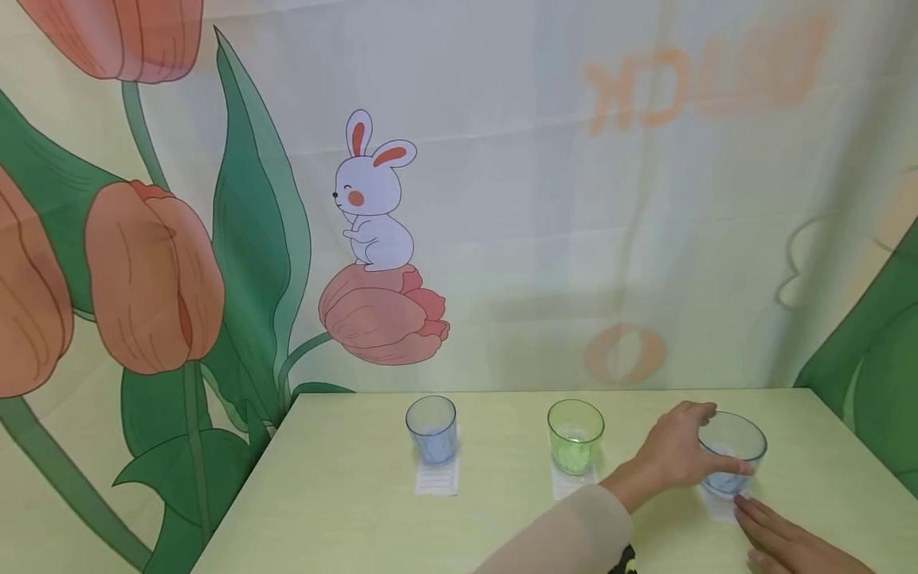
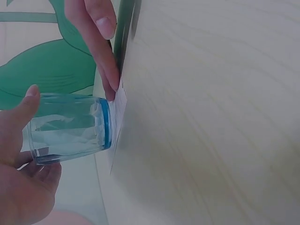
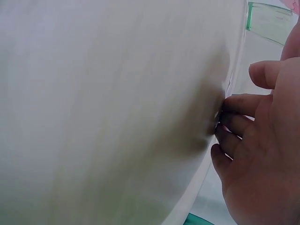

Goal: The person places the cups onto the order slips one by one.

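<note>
At the right of the table, my left hand (image 1: 674,450) grips a clear blue glass (image 1: 733,454) near its rim, thumb on the near side and fingers behind. In the left wrist view the same glass (image 2: 70,126) has its base against a slip of white paper (image 2: 120,103). My right hand (image 1: 792,542) lies low beside it, with extended fingertips touching the paper near the base. The right wrist view shows this hand (image 3: 262,145) with its fingertips down at the table surface; whether they press the paper is hidden there.
A green glass (image 1: 576,438) stands mid-table on a slip of paper (image 1: 571,485). Farther left, a smaller blue glass (image 1: 432,434) stands on a lined slip (image 1: 437,481). A printed curtain (image 1: 502,199) with tulips and a rabbit hangs behind the pale table (image 1: 344,494).
</note>
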A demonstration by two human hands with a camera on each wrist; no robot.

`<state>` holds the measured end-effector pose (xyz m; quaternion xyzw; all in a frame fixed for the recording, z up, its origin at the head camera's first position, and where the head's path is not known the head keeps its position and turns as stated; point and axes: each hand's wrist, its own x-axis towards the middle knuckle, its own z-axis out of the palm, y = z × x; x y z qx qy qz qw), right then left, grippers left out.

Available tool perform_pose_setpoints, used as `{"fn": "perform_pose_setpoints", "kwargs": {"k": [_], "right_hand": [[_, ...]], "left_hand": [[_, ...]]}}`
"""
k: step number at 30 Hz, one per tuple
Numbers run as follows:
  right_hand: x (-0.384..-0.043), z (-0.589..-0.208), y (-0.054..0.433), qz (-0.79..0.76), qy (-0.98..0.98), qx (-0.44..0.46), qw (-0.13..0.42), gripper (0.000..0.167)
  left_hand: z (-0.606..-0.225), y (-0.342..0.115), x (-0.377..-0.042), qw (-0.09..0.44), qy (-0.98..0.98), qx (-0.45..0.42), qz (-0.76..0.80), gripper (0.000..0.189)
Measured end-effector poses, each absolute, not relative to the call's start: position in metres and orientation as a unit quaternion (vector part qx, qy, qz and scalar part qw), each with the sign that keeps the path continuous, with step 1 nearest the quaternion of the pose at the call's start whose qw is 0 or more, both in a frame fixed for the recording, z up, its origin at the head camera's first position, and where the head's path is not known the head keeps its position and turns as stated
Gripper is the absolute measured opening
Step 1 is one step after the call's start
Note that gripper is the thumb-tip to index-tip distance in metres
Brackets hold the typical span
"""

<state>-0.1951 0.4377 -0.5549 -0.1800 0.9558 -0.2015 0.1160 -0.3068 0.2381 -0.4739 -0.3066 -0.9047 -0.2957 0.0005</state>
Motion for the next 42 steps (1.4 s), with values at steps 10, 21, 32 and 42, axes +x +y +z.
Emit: {"fn": "perform_pose_setpoints", "kwargs": {"k": [10,21,32,42], "right_hand": [[-0.199,-0.563,0.447,-0.202,0.953,-0.193,0.114,0.064],[-0.194,-0.554,0.443,-0.166,0.961,-0.187,0.121,0.064],[-0.193,-0.561,0.453,-0.175,0.961,-0.194,0.093,0.066],[-0.197,-0.546,0.442,-0.167,0.969,-0.172,0.054,0.062]], "left_hand": [[-0.480,0.242,-0.306,0.007,-0.908,-0.288,-0.302,0.086],[-0.482,0.249,-0.301,0.014,-0.909,-0.289,-0.299,0.085],[-0.487,0.261,-0.302,0.014,-0.904,-0.258,-0.340,0.085],[-0.485,0.261,-0.306,-0.013,-0.906,-0.218,-0.361,0.098]]}}
